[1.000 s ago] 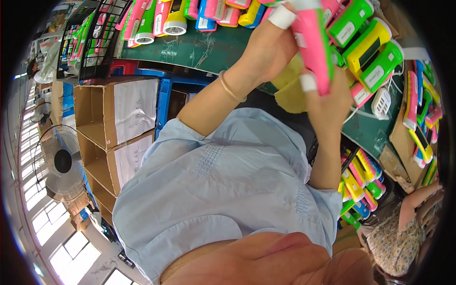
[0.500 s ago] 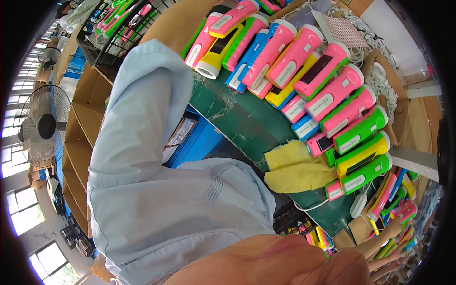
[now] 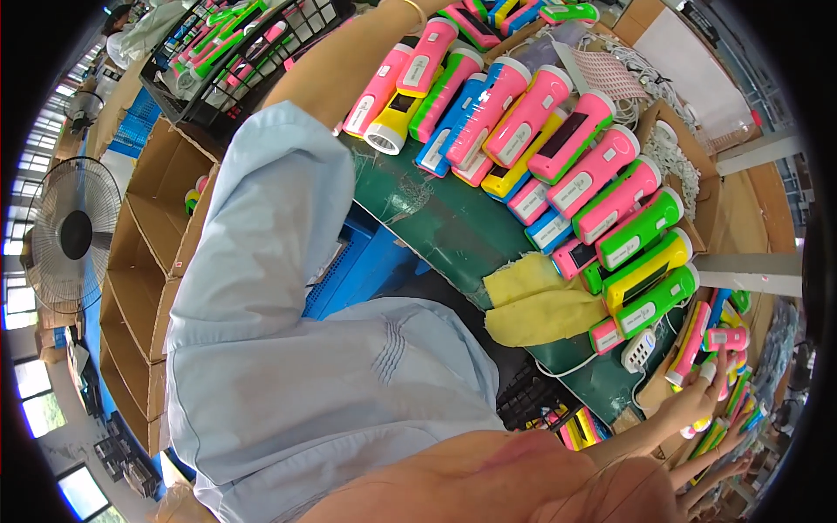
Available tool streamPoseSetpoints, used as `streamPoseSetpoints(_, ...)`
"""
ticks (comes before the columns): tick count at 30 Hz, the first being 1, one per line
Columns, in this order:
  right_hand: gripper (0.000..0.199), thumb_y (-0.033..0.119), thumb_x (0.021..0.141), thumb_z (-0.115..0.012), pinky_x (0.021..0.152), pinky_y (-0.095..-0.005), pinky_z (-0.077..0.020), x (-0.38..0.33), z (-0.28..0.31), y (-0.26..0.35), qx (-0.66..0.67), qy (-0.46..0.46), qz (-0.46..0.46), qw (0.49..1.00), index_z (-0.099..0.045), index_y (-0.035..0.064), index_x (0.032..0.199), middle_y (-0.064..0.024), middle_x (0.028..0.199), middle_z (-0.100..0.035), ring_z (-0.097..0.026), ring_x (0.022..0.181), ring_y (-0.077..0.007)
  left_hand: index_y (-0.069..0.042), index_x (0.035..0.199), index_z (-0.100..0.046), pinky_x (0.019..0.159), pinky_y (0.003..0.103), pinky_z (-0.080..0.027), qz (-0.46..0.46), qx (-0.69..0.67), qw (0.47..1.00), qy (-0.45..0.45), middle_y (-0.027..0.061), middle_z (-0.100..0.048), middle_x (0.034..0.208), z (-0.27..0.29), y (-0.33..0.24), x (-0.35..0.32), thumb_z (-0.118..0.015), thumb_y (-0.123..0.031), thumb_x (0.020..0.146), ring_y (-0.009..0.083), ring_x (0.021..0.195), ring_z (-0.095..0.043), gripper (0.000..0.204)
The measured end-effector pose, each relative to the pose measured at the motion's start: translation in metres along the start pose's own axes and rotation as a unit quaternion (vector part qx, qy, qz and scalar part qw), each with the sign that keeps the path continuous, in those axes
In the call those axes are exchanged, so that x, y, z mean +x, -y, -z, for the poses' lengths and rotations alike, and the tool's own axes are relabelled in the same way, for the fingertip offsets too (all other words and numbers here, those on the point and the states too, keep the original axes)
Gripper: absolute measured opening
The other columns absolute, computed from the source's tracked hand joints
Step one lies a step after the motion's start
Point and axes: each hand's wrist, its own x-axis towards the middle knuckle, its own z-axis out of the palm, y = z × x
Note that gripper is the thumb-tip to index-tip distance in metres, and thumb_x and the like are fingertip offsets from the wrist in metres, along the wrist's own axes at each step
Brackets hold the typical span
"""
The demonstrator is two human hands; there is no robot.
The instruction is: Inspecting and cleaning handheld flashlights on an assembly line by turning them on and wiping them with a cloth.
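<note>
My left arm, in a rolled light blue sleeve (image 3: pixel 288 183), reaches up and forward over the bench. Its bare forearm (image 3: pixel 349 70) passes left of a row of flashlights, with a bracelet (image 3: pixel 411 9) at the wrist. My left hand (image 3: pixel 433 3) is almost wholly cut off by the top edge, so its fingers and anything in them are hidden. Nearest to it are a pink flashlight (image 3: pixel 427 57) and a yellow one (image 3: pixel 388 129). Several pink, green, blue and yellow flashlights lie stacked along the dark green bench (image 3: pixel 436 218). I cannot see my right hand.
A yellow cloth (image 3: pixel 545 305) lies by the bench edge, near a white power strip (image 3: pixel 639 350) with a cord. A black basket (image 3: pixel 187 100) of flashlights and divided cardboard boxes (image 3: pixel 139 279) stand left. Another person's hand (image 3: pixel 693 401) is among flashlights at right. A fan (image 3: pixel 74 235) stands far left.
The view has shifted slightly, bringing my left wrist and bracelet into sight at the top. The power strip has turned, showing its sockets. Another person's arm has moved in at the lower right.
</note>
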Motion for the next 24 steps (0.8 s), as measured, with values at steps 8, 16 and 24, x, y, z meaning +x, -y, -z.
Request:
streamPoseSetpoints(8,0.040,0.018,0.086,-0.055,0.076,-0.0266,-0.0429,-0.036,-0.050,0.031,-0.003,0.143,0.132,0.981,-0.050,-0.0010,0.121,-0.0089,0.104,-0.054,-0.051,0.090,-0.0149,0.002,0.120,-0.039,0.078,0.039,-0.046,-0.115,-0.068,0.941,0.312,0.0219,-0.050,0.110,0.110,-0.195,-0.016,-0.067,-0.018,0.071,0.0359,0.089,-0.056,0.061)
streamPoseSetpoints(16,0.045,0.026,0.071,-0.070,0.065,-0.0257,-0.0419,-0.063,-0.079,0.039,0.249,0.314,-0.008,0.916,-0.054,0.0002,0.104,-0.0088,0.090,-0.056,-0.051,0.077,-0.0154,-0.001,0.116,-0.051,0.078,0.031,-0.047,0.194,-0.574,0.603,0.519,0.0148,-0.055,0.107,0.089,-0.265,-0.204,-0.056,-0.036,0.085,0.0213,0.089,-0.058,0.047)
streamPoseSetpoints(24,0.025,0.025,0.077,-0.060,0.058,-0.0258,-0.0407,-0.095,-0.082,0.064,0.034,0.399,0.047,0.915,-0.060,0.0028,0.089,-0.0044,0.068,-0.056,-0.051,0.063,-0.0112,0.005,0.127,-0.035,0.094,0.033,-0.040,0.242,-0.668,0.410,0.571,0.0126,-0.051,0.117,0.085,-0.264,-0.244,-0.065,-0.017,0.079,0.0180,0.108,-0.051,0.061)
